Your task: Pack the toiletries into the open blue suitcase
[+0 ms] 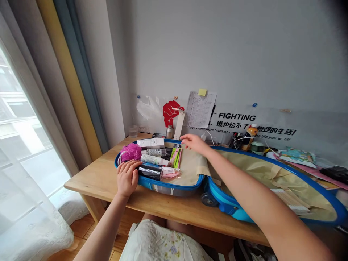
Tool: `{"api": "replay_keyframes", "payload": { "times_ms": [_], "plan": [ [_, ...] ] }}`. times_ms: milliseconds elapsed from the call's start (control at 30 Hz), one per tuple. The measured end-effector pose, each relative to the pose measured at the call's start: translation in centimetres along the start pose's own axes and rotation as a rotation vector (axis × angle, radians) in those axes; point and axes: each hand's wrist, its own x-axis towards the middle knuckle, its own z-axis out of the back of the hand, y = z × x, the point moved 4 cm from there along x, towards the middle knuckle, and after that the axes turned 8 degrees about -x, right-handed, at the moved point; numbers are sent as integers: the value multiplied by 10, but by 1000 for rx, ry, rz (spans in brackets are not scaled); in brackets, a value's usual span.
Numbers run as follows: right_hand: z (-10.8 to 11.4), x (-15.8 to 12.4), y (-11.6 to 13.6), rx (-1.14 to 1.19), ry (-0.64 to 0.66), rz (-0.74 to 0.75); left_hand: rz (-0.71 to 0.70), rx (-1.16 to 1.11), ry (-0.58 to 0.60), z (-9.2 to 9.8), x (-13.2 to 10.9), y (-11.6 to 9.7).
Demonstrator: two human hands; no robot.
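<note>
**Both hands at the open blue suitcase**

At the far left a curtain (67, 79) hangs beside the wooden desk (95, 179). Your left hand (127, 178) rests on the near left rim of the blue suitcase (174, 184). Its fingers are curled over the edge, right by the end of a dark tube (150, 172); whether they grip the tube cannot be told. Behind that hand a pink bath puff (131, 151) lies in the corner. A white tube (151, 159), a white box (150, 143) and green and pink packets (176, 157) lie just beside it. Your right hand (194, 142) hovers over the far edge of the beige lining, fingers spread and loose, holding nothing. To its right the suitcase lid (272, 174) lies flat on the desk.
</note>
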Motion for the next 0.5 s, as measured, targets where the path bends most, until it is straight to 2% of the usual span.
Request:
{"api": "replay_keyframes", "payload": {
  "times_ms": [67, 133, 200, 267, 333, 400, 500],
  "plan": [
    [46, -10, -5, 45, -140, 10, 1, 1, 2, 0, -1, 1],
    [86, -27, -23, 13, -224, 24, 3, -2, 1, -1, -1, 2],
    [111, -51, -57, -138, -151, -27, 5, -5, -5, -1, -2, 3],
    [122, -80, -102, -335, 12, -108, 3, -4, -14, -2, -3, 4],
    [127, -114, -151, -530, 132, -258, 7, -1, -19, -2, -3, 4],
    [130, -147, -193, -642, 169, -380, 14, -1, -15, -2, -3, 5],
    [126, -187, -235, -683, 161, -489, 13, -3, -3, -2, -2, 4]
  ]
}}
